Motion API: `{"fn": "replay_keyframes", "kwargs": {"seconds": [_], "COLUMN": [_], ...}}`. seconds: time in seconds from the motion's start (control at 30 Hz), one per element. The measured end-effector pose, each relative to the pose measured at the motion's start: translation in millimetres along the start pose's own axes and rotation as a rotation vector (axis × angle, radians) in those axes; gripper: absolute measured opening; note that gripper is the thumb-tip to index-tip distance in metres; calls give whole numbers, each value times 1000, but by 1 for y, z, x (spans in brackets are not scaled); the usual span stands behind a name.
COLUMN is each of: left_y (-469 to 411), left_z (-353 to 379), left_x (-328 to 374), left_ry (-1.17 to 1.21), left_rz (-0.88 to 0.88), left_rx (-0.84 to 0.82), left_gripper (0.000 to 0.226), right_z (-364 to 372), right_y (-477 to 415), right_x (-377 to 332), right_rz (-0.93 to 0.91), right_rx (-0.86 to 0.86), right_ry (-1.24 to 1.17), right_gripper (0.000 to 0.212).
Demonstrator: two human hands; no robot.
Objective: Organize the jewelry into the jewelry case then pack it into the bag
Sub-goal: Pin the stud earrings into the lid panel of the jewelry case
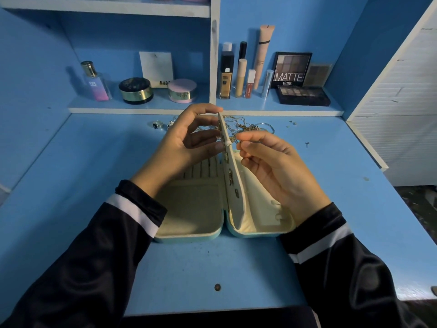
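Close to me on the table [212, 268]: the jewelry case [191, 209] lies open and flat. Its two halves sit side by side, and its long way runs from me to the far side.
Middle of the case: the flap [234, 176] stands up on its edge between the two halves. Its long way points away from me too. Little gold earrings [230, 177] show along its left face.
Left of the flap: my left hand [186, 143] holds the flap at its far end, fingers on top and thumb lower down.
Right of the flap: my right hand [272, 162] is just beside it. Thumb and first finger pinch a tiny piece [238, 145], too small for me to tell what it is.
Next move, I think: the tiny piece must go left to the flap, so my right hand is the nearer one.
Behind the hands: the jewelry pile [246, 125] lies on the table, with a ring [157, 125] off to the left.
Bag: I cannot see it.
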State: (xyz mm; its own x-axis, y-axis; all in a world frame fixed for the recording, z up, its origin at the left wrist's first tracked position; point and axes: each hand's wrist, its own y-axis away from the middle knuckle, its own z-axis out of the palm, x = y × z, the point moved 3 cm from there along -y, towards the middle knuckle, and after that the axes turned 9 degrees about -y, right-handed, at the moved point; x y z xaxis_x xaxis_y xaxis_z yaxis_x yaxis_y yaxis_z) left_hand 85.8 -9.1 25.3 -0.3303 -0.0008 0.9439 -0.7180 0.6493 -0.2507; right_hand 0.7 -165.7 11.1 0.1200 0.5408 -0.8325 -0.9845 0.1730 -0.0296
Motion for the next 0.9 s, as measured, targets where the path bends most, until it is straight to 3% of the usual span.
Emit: {"fn": "replay_keyframes", "kwargs": {"seconds": [0.47, 0.67, 0.9], "left_y": [1, -1, -1], "left_z": [-1, -1, -2], "left_x": [-2, -3, -5], "left_ry": [19, 21, 39], "left_rz": [2, 0, 18], "left_rx": [-11, -13, -12], "left_gripper": [50, 52, 51], "right_z": [1, 2, 1], "right_y": [0, -2, -4], "right_x": [2, 4, 6], "right_rz": [-26, -85, -141], "right_rx": [-26, -69, -78], "right_ry": [43, 73, 83], "right_gripper": [12, 27, 16]}}
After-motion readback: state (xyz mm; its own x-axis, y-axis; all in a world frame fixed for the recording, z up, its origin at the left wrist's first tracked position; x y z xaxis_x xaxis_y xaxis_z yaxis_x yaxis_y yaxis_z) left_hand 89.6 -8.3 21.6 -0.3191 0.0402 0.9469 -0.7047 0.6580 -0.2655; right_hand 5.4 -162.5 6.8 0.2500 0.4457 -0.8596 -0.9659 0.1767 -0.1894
